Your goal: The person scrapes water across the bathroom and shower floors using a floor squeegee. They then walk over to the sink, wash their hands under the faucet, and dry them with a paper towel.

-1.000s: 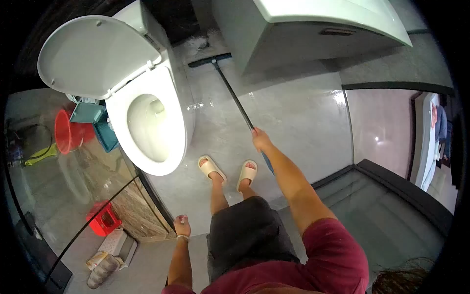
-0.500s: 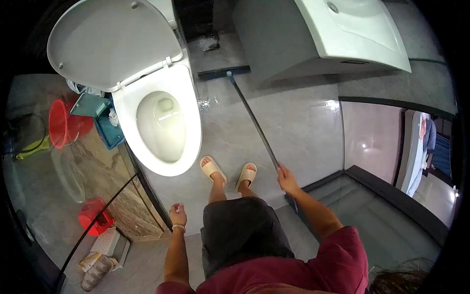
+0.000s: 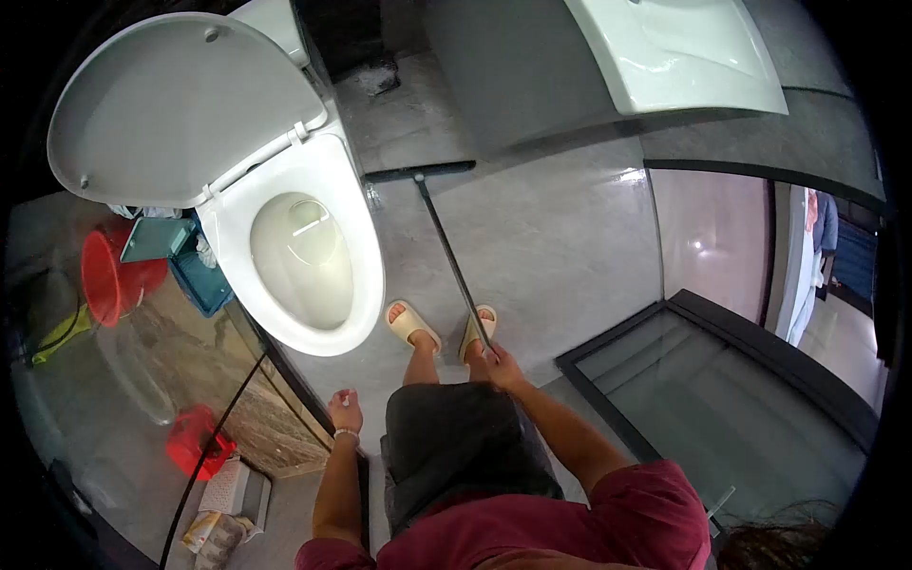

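My right hand point(image 3: 502, 367) is closed round the pole of a long-handled floor squeegee point(image 3: 446, 249), just in front of my shorts. The squeegee's wide dark head lies on the grey floor point(image 3: 570, 247), between the toilet point(image 3: 370, 256) and the sink cabinet point(image 3: 522, 76). On the left, my left hand point(image 3: 345, 410) hangs near the glass partition with its fingers curled; something small and pale shows at the fingertips, too small to name. The pole passes over my right sandal point(image 3: 478, 328).
Left of the toilet are a teal bin point(image 3: 201, 277) and a red bucket point(image 3: 109, 275). Lower left are a red stool point(image 3: 199, 442) and a light basket point(image 3: 233, 494). A dark-framed glass door point(image 3: 722, 399) stands at the right, below a doorway.
The squeegee head has come back from the far wall toward my feet. My right hand has drawn in close to my body with the pole. My left hand has shifted little.
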{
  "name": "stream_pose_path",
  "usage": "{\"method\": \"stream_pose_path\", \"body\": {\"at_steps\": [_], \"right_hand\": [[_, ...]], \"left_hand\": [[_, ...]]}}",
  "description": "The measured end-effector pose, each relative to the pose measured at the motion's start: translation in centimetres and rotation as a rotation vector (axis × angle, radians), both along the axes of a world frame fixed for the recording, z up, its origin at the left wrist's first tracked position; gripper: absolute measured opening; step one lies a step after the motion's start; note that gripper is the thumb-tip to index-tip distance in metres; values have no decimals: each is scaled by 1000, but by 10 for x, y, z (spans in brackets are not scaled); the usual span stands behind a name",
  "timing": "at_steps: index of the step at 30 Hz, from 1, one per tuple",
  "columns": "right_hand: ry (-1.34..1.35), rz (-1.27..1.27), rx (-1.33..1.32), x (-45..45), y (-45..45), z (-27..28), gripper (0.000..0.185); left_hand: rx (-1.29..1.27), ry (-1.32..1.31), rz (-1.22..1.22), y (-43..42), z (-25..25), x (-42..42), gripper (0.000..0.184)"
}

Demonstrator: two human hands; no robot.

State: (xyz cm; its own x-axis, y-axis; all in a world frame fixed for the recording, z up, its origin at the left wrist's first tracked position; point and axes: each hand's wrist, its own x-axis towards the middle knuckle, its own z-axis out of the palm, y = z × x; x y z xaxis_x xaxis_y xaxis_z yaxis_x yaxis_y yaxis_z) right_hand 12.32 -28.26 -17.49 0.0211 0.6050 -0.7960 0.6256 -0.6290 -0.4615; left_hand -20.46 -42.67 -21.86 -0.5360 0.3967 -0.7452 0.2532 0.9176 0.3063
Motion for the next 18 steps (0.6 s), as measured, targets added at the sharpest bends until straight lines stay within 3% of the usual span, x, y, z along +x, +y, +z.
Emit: {"method": "stream_pose_path", "body": {"at_steps": [1,3,4,6,8,10,11,13,14,15,16,18], "right_hand": [[44,-70,111,-11,3,-43,31],[-7,-49,-112,-58,84,-25,24],[-91,58,236,-65,88,-79,24],[31,-105,25,-95,151,-99,26],[42,14,72,-113,209,-119,28],[-39,146,78,-130,260,-104,28],[-119,181,34,-134,282,-69,28],[-15,26,38,-116,284,-38,27],[-54,111,117,-91,269,-50,28],[114,43,173,-59,242,-47,31],[14,51,79,-35,216,-26,32],[-175,83,-126,12,167,19,39]], "left_hand": [[1,-2,1,8,3,3,31],[-17,-8,38,23,17,7,32],[28,-65,58,8,1,0,33],[28,-72,94,-7,-8,-3,33],[-10,-63,194,-4,5,-4,33],[-4,-39,189,-14,6,-11,33],[0,-23,177,-24,8,-14,33],[-39,-56,208,-46,2,-23,33],[-55,-34,248,-60,-3,-23,33],[-71,-13,292,-73,-8,-23,33],[16,-40,329,-84,-10,-24,31],[-54,42,274,-97,-12,-21,29]]}}
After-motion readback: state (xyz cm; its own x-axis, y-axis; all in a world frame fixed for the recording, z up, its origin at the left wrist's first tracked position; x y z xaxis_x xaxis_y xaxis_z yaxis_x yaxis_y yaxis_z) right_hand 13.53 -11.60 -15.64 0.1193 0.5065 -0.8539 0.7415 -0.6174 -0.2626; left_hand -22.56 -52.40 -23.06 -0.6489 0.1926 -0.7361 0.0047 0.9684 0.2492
